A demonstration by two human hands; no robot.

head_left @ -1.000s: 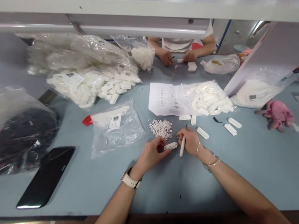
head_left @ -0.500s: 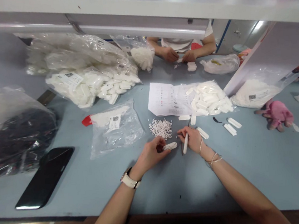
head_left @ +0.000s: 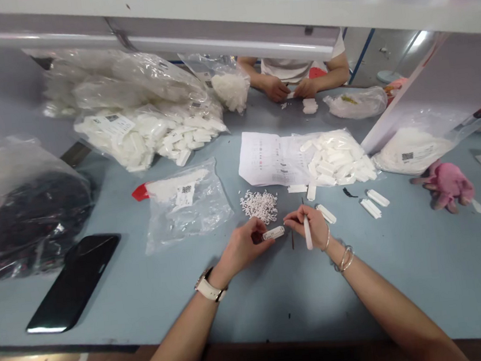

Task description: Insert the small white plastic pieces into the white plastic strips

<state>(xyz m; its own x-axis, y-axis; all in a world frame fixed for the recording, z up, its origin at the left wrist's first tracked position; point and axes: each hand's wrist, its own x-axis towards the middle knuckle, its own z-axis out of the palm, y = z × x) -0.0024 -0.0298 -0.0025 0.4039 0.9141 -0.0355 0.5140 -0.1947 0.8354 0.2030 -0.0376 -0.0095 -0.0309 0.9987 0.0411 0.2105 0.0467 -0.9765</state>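
Observation:
Between the thumb and fingers of my left hand [head_left: 244,246] is a small white plastic piece [head_left: 274,233] with a row of slots. Just right of it, my right hand [head_left: 310,226] is closed around a white-handled tool [head_left: 308,233]; whether its fingertips also pinch something small is unclear. Beyond my left hand lies a pile of tiny white parts [head_left: 259,206]. A thin dark stick [head_left: 292,237] rests on the table between my hands. White plastic pieces [head_left: 326,213] lie beside my right hand.
A printed sheet [head_left: 264,157] and a bag of white pieces [head_left: 340,157] lie beyond my hands. Left are a flattened clear bag [head_left: 189,209], bulging bags [head_left: 148,133] and a black phone [head_left: 74,283]. A pink plush toy [head_left: 447,186] sits right. Another person's hands [head_left: 291,88] work opposite.
My right hand has turned, and the white-handled tool now stands more upright in the view, slightly further right. My left hand still holds the slotted piece in nearly the same place.

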